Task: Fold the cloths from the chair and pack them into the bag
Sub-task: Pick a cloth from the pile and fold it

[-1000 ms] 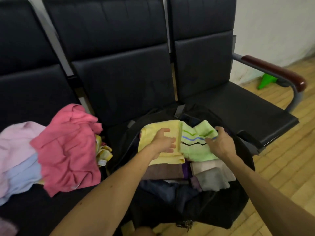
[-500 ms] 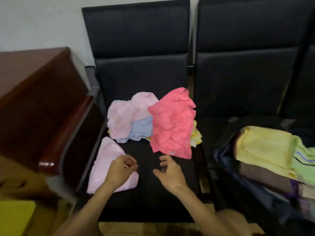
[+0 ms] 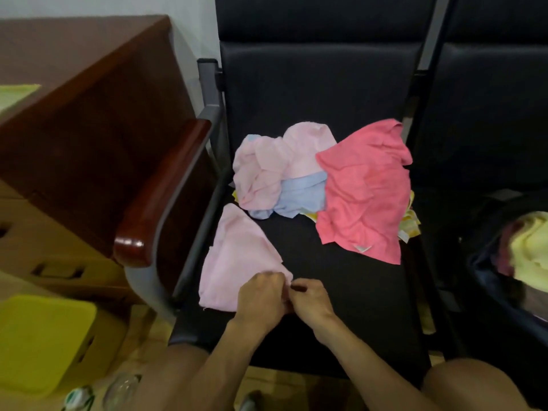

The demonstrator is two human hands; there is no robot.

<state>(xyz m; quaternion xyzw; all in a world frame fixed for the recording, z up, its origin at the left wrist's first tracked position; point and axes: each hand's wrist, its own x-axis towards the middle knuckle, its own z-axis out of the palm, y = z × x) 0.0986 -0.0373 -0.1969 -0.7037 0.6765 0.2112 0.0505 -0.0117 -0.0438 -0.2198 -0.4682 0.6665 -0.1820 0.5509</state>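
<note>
The pale pink cloth (image 3: 237, 262) lies spread at the lower left of the black chair seat (image 3: 341, 295). Its left edge runs along the seat's left rim, just inside the wooden armrest (image 3: 166, 191). The left hand (image 3: 261, 298) is curled and pinches the cloth's near right corner. The right hand (image 3: 311, 301), also curled, touches the left hand and pinches the same corner from the right.

Further back, in the middle of the frame, the unfolded cloths sit in a heap. A light pink cloth (image 3: 275, 164) is on the left, a light blue cloth (image 3: 302, 194) lies below it, and a coral pink cloth (image 3: 364, 191) is draped over the right side. A yellow patterned cloth (image 3: 410, 223) peeks out at the heap's right edge, near the seat's right rim.

Between the heap and the hands, and to the right of the pale pink cloth, a broad stretch of seat is bare as far as the front edge.

At the right edge of the frame the dark bag (image 3: 486, 277) stands open on the next seat, with a folded yellow cloth (image 3: 530, 250) showing inside. A brown wooden desk (image 3: 89, 99) fills the upper left.
</note>
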